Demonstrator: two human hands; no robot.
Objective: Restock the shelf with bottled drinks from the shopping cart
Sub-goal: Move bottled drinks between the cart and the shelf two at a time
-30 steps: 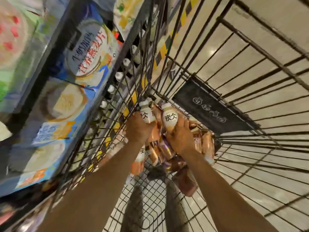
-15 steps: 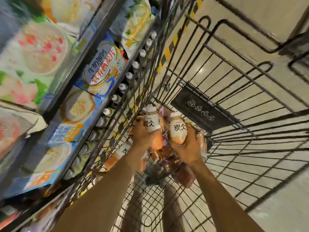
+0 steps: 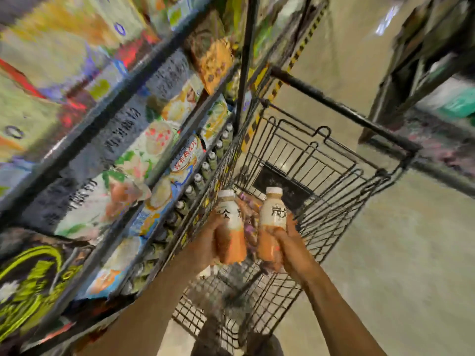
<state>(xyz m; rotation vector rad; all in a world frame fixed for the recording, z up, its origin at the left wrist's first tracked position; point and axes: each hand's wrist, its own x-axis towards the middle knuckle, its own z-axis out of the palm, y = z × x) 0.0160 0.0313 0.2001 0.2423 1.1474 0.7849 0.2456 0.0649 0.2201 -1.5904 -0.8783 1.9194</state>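
My left hand (image 3: 205, 242) grips a bottled drink (image 3: 229, 228) with a white cap, white label and orange lower half. My right hand (image 3: 288, 240) holds a second bottle (image 3: 272, 222) of the same kind. Both bottles are upright, side by side, lifted above the black wire shopping cart (image 3: 334, 176). A few more bottles (image 3: 250, 227) lie in the cart behind them, mostly hidden. The shelf (image 3: 159, 155) rises on the left. On a low tier of it stands a row of white-capped bottles (image 3: 205, 168), close to the cart's left side.
Boxed and bagged foods (image 3: 164, 140) fill the upper shelf tiers. A black upright post (image 3: 244, 60) stands by the cart's far left corner. Another dark rack (image 3: 424, 73) is at the right. Pale floor (image 3: 398, 253) lies right of the cart. My legs (image 3: 213, 337) are below.
Both hands have lifted their bottles up out of the cart's pile. The view has swung upward and is blurred, showing more of the shelf and the cart's rim.
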